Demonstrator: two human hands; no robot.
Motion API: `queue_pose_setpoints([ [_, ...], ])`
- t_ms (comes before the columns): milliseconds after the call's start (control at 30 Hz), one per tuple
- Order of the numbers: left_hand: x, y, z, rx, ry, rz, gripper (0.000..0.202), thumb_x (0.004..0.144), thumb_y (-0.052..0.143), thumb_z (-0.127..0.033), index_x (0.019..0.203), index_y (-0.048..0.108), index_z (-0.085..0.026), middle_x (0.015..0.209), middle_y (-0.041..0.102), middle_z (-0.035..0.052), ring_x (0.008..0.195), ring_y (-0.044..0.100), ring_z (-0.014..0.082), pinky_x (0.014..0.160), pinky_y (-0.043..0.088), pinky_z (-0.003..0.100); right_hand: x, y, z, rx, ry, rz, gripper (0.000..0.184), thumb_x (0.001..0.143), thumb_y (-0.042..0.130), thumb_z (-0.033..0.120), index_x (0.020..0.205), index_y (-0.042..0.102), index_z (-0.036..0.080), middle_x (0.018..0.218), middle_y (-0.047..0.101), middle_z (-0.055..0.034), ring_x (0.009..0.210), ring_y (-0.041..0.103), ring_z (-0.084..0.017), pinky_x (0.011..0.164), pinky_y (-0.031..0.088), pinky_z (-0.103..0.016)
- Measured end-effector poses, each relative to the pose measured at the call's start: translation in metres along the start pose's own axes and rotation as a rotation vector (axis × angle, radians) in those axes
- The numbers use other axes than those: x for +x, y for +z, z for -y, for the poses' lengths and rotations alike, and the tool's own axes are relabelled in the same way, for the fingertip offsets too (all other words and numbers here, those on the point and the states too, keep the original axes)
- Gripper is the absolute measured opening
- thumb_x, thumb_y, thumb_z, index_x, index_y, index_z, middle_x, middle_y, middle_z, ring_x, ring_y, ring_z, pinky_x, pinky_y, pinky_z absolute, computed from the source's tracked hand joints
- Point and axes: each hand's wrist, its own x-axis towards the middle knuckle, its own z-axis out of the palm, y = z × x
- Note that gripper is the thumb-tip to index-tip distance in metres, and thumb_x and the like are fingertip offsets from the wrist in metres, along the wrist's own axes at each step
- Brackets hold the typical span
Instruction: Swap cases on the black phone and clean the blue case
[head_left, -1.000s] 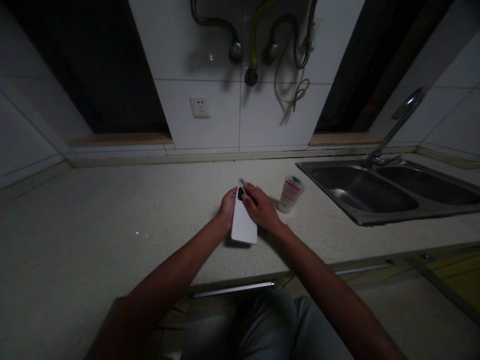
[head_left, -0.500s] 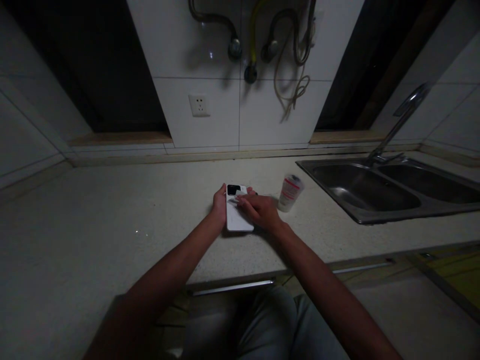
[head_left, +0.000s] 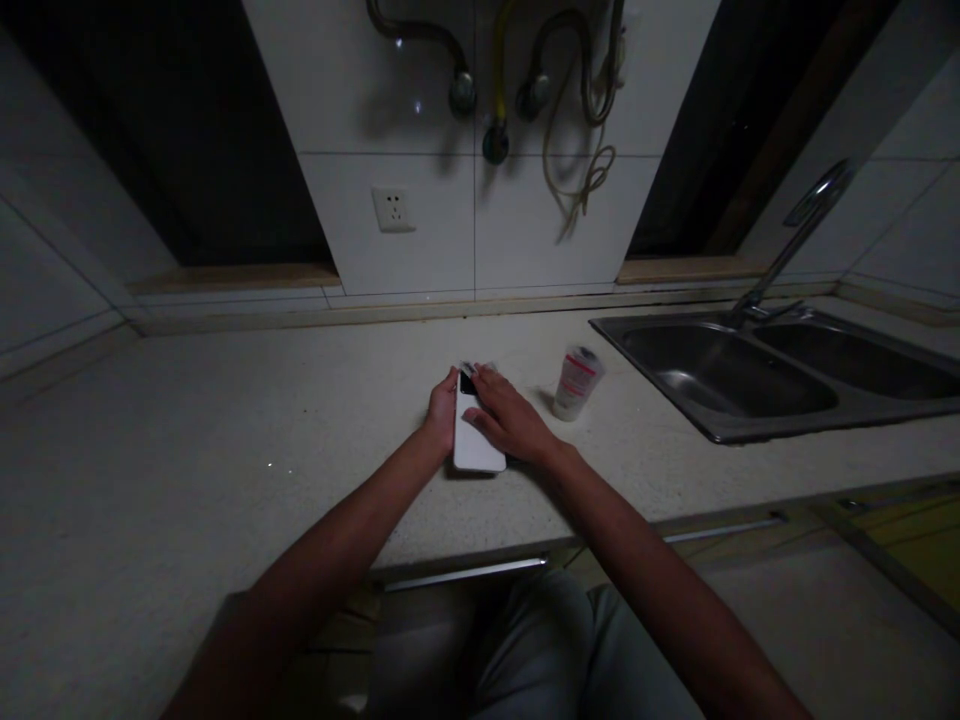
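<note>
A smartphone (head_left: pixel 478 448) with a white back and a dark camera block lies back side up just over the counter, its top edge pointing away from me. My left hand (head_left: pixel 442 410) grips it along the left side. Across the upper right of the back lies my right hand (head_left: pixel 510 412), pressing a thin pale sheet (head_left: pixel 466 367), perhaps a tissue, over the camera area. Fingers hide most of the sheet and part of the camera block. To the right of my right hand stands a clear plastic cup (head_left: pixel 577 384) with red print.
A double steel sink (head_left: pixel 720 385) with a chrome faucet (head_left: pixel 787 245) is set into the counter (head_left: pixel 210 420) on the right. Hoses and valves (head_left: pixel 495 140) hang on the tiled wall near a power socket (head_left: pixel 391 210). Drawer handles (head_left: pixel 465 574) run below the front edge.
My right hand has slid the pale sheet up to the phone's top edge, and its fingers now lie flatter over the camera block. The left hand keeps its hold.
</note>
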Motion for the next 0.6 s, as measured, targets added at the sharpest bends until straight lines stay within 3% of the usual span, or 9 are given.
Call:
queue_pose_setpoints([
  [100,0.002,0.001,0.004,-0.018,-0.025,0.047,0.044,0.093,0.038,-0.034,0.119,0.066,-0.012,0.099,0.074,0.0155,0.089,0.072,0.0301,0.087,0.054,0.047,-0.001,-0.002,0.002,0.056,-0.053,0.06,0.068,0.097,0.041,0.056,0.152,0.036,0.016,0.158,0.03,-0.0165,0.148,0.024,-0.029,0.12,0.023,-0.054],
  [200,0.003,0.001,0.006,-0.038,-0.06,0.06,0.049,0.093,0.036,-0.037,0.122,0.063,-0.009,0.102,0.073,0.0177,0.096,0.071,0.0325,0.092,0.052,0.051,0.0,-0.006,0.007,0.116,-0.115,0.092,0.059,0.098,0.041,0.052,0.147,0.045,0.02,0.155,0.037,-0.0139,0.146,0.03,-0.026,0.12,0.024,-0.054],
  [300,0.003,0.0,0.004,-0.062,-0.025,0.034,0.059,0.093,0.036,-0.049,0.126,0.059,-0.005,0.106,0.071,0.0217,0.103,0.069,0.0359,0.096,0.049,0.054,0.001,-0.01,0.01,0.208,-0.2,0.107,0.046,0.1,0.043,0.046,0.133,0.061,0.021,0.143,0.053,-0.0129,0.139,0.044,-0.025,0.118,0.031,-0.05],
  [400,0.002,-0.001,-0.002,-0.076,0.03,-0.011,0.064,0.094,0.032,-0.05,0.131,0.054,-0.003,0.111,0.07,0.0237,0.106,0.067,0.0367,0.098,0.048,0.056,0.0,-0.013,0.015,0.317,-0.241,0.108,0.037,0.1,0.045,0.04,0.117,0.072,0.021,0.125,0.068,-0.0107,0.126,0.058,-0.022,0.111,0.042,-0.043],
  [600,0.0,-0.007,-0.012,-0.086,0.126,-0.012,0.062,0.093,0.033,-0.047,0.136,0.049,-0.005,0.118,0.067,0.0244,0.108,0.067,0.0356,0.094,0.051,0.053,-0.003,-0.017,0.018,0.39,-0.265,0.03,0.035,0.099,0.048,0.036,0.088,0.078,0.022,0.101,0.078,-0.0053,0.103,0.072,-0.018,0.097,0.053,-0.033],
])
